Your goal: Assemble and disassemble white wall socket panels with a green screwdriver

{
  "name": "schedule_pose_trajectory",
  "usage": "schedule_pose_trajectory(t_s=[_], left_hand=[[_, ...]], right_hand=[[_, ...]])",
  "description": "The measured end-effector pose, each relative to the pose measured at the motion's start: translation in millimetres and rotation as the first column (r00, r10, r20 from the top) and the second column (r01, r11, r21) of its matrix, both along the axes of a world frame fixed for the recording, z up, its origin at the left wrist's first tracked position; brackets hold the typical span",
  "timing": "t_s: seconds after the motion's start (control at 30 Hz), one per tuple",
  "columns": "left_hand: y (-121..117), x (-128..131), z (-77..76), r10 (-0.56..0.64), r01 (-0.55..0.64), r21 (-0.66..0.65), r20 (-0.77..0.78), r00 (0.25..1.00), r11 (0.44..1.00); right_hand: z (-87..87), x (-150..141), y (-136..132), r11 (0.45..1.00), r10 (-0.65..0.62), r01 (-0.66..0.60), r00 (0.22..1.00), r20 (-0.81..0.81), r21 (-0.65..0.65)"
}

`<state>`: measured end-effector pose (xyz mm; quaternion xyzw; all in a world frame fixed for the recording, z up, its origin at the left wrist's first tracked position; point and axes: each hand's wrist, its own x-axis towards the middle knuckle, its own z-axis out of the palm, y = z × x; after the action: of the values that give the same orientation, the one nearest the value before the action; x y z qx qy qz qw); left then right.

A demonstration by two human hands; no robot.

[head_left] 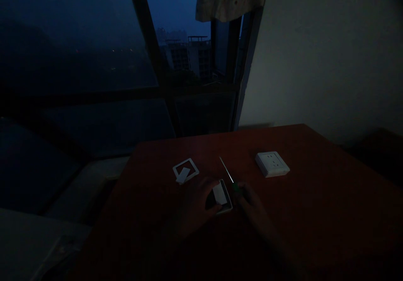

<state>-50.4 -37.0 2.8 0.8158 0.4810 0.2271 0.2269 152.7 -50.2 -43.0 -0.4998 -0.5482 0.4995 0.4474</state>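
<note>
My left hand (200, 203) is closed round the left side of a white wall switch box (228, 205), thumb and fingers at a pale rectangular panel (219, 193) inside its frame. The box rests on the table in front of me. Just to its right, my right hand (252, 207) grips the green handle of a screwdriver (231, 178). Its bright shaft points away and to the left, with the tip apart from the box. Beyond my left hand lies a square white cover frame (192, 162), and a small white plate (183, 175) lies across its near left part.
A white socket box (273, 163) with plug holes sits at the right on the reddish-brown table (302, 147). Behind the table are a dark-framed window (166, 90), a short curtain (231, 0) and a pale wall (324, 54). The room is very dim.
</note>
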Motion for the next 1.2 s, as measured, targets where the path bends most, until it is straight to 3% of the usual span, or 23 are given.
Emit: schedule_pose_trajectory(t_s=[0.4,0.83,1.07,1.2], left_hand=[[0,2,-1.0,0.005,-0.005,0.013,-0.007,1.0,1.0],[-3,4,3.1,-0.001,0.001,0.012,0.005,1.0,1.0],[-1,4,-13.6,0.188,-0.192,0.026,0.095,0.977,0.981],[-1,7,-22.5,0.227,-0.228,-0.014,0.164,0.96,0.974]], right_hand=[[-6.8,2,1,1.0,0.009,-0.009,1.0,0.008,0.023],[1.5,0,0,0.999,0.001,0.001,0.999,0.05,-0.034],[3.2,-5,9,0.999,-0.036,0.034,0.981,0.192,0.013],[2.0,-11,13,0.997,-0.078,0.075,0.966,0.248,0.021]])
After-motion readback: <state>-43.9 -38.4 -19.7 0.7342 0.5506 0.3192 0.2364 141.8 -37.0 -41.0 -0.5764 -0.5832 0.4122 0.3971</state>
